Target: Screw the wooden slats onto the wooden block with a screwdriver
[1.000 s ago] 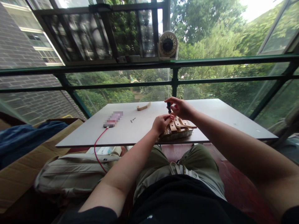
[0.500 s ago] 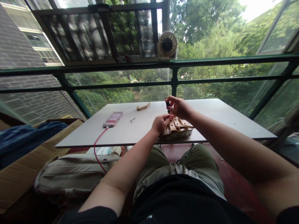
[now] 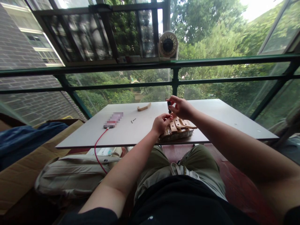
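Note:
My right hand (image 3: 181, 107) is closed round the dark handle of a small screwdriver (image 3: 169, 106), held upright over a stack of flat wooden pieces (image 3: 181, 124). My left hand (image 3: 160, 123) pinches at the screwdriver's tip on the left edge of those pieces; what it pinches is too small to make out. The wooden pieces rest on a clear plastic bag (image 3: 177, 134) at the near edge of the grey table (image 3: 217, 120).
On the table lie a phone (image 3: 113, 119) with a red cable (image 3: 98, 153), two small screws (image 3: 133, 120) and a curved wooden piece (image 3: 143, 107). A beige bag (image 3: 70, 175) and a cardboard box (image 3: 18, 165) sit to my left. Window railing stands behind the table.
My right hand has shifted slightly on the screwdriver handle, as if turning it. The left hand and wooden pieces stay in place.

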`<action>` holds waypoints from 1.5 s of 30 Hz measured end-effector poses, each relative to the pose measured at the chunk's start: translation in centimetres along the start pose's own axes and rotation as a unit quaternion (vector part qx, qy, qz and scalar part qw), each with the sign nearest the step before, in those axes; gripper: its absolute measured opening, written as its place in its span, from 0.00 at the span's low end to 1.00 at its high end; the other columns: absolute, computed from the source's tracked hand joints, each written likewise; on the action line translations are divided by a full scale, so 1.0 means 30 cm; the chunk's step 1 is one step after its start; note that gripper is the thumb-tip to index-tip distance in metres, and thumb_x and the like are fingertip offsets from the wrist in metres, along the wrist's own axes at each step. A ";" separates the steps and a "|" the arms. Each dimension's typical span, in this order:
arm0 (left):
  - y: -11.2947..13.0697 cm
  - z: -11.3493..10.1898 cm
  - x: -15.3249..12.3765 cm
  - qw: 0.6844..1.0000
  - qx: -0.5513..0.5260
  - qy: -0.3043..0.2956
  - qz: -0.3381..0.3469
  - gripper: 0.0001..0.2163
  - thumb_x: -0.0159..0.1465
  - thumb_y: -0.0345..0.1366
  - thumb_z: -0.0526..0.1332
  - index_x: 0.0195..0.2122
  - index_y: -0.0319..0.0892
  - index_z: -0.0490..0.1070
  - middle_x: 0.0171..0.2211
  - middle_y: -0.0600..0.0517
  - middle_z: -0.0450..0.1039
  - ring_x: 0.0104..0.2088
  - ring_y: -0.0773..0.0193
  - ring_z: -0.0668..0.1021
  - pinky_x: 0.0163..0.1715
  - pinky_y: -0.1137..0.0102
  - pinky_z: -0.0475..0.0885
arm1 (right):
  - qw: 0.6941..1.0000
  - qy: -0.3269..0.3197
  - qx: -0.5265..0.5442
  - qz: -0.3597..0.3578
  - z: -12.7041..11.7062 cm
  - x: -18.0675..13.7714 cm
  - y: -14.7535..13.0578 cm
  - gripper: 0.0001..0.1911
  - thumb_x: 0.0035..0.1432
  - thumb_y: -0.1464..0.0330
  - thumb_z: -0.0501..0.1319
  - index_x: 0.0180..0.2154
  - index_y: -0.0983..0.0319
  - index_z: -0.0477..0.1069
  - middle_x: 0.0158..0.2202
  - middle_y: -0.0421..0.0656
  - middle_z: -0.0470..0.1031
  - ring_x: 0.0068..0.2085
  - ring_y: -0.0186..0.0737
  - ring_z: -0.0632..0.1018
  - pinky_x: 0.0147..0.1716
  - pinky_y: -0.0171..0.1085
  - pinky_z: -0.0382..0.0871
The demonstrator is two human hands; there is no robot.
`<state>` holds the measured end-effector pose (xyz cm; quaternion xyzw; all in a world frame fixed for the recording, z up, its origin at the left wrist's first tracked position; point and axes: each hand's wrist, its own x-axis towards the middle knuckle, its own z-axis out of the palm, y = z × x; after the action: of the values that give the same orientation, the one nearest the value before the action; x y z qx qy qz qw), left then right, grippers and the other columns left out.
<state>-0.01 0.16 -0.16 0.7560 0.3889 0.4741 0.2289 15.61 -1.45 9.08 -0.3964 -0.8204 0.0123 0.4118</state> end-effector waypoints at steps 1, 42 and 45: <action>-0.001 0.000 0.000 1.000 -0.002 -0.001 0.002 0.10 0.62 0.39 0.59 0.39 0.42 0.75 0.35 0.50 0.79 0.34 0.64 0.78 0.37 0.71 0.72 | 1.000 -0.009 0.009 0.001 0.000 0.000 0.003 0.15 0.55 0.68 0.57 0.46 0.60 0.68 0.36 0.41 0.75 0.23 0.30 0.68 0.25 0.32 0.60; 0.012 -0.007 -0.006 1.000 0.005 0.016 -0.009 0.09 0.61 0.39 0.59 0.38 0.41 0.73 0.33 0.51 0.78 0.31 0.66 0.77 0.33 0.72 0.71 | 0.996 0.003 -0.085 -0.003 0.022 0.016 -0.030 0.16 0.52 0.68 0.61 0.45 0.60 0.67 0.30 0.41 0.73 0.30 0.38 0.71 0.31 0.35 0.61; 0.020 -0.010 -0.007 1.000 0.005 0.019 -0.005 0.09 0.60 0.39 0.60 0.37 0.40 0.74 0.31 0.51 0.78 0.30 0.67 0.77 0.33 0.72 0.71 | 0.997 -0.009 -0.080 -0.015 0.019 0.010 -0.031 0.18 0.52 0.67 0.62 0.46 0.60 0.67 0.31 0.41 0.74 0.30 0.38 0.72 0.31 0.35 0.61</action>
<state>-0.11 -0.36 0.28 0.7460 0.3998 0.4850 0.2199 14.51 -1.71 9.24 -0.4160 -0.8281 -0.0564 0.3716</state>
